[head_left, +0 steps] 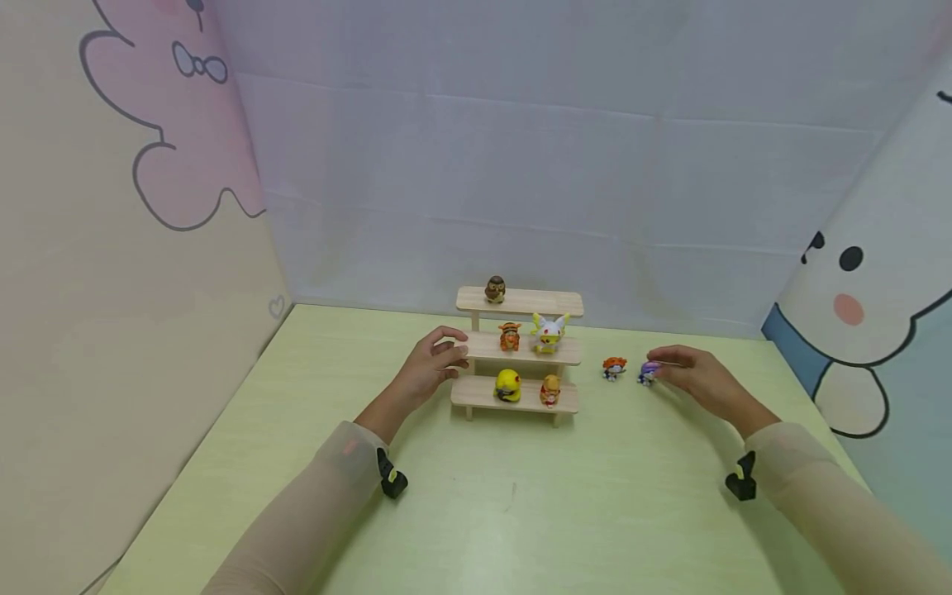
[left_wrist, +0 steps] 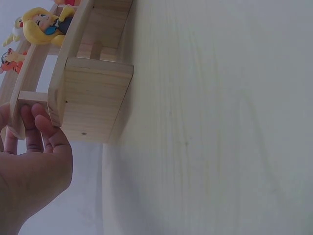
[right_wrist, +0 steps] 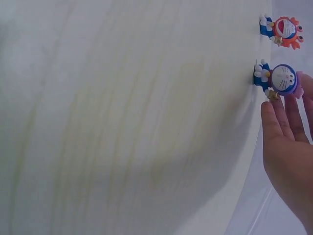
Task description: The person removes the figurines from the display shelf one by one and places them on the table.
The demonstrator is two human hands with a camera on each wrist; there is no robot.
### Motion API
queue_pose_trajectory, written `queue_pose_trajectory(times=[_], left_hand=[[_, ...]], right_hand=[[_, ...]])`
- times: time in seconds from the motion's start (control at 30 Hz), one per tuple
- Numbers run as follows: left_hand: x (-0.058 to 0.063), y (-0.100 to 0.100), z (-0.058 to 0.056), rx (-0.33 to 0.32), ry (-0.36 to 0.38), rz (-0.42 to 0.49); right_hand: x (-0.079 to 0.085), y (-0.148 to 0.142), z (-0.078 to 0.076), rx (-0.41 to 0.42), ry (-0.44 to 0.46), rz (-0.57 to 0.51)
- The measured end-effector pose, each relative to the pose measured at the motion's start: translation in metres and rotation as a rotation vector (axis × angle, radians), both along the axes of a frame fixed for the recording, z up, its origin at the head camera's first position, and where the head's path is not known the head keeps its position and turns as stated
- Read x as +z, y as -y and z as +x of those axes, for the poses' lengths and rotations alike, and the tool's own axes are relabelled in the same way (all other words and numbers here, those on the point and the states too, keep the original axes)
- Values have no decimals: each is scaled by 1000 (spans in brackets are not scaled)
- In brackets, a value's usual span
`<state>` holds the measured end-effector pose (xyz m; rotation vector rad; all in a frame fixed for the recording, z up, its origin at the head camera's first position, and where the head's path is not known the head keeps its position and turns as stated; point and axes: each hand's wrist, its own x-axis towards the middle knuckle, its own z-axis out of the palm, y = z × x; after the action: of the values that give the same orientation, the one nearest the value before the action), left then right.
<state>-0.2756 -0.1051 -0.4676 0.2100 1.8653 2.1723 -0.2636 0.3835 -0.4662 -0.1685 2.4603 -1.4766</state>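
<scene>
A three-tier wooden display stand (head_left: 483,392) stands at the back of the table. My left hand (head_left: 435,364) grips the left end of its middle tier; in the left wrist view the fingers (left_wrist: 46,129) curl at the wood. To the right of the stand, my right hand (head_left: 702,380) holds a small blue-and-white cat figurine with a purple hat (right_wrist: 283,79) by its head. That figurine is upright and seems to rest on the table. Beside it stands a similar figurine with an orange crab-like hat (right_wrist: 286,30), untouched.
On the stand are an owl figurine (head_left: 495,290) on top, a tiger (head_left: 509,337) and a white-and-yellow figurine (head_left: 549,334) in the middle, and a yellow-haired figurine (head_left: 508,386) and an orange-yellow bear (head_left: 550,391) below. A pale curtain (head_left: 521,190) hangs close behind.
</scene>
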Motion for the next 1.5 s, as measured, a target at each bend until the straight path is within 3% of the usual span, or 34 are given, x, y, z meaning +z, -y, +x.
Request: queue_pose_trajectory(times=[0.63,1.2,1.5], left_hand=[[-2,1,-1,-6,8,4],[-1,1,-2,-11,1,8],[0,1,-1,-12,4,9]], right_hand=[[23,0,-8,5,-14,6],[56,21,-19,43,-88,-182],[70,43,-25,55,-102,-182]])
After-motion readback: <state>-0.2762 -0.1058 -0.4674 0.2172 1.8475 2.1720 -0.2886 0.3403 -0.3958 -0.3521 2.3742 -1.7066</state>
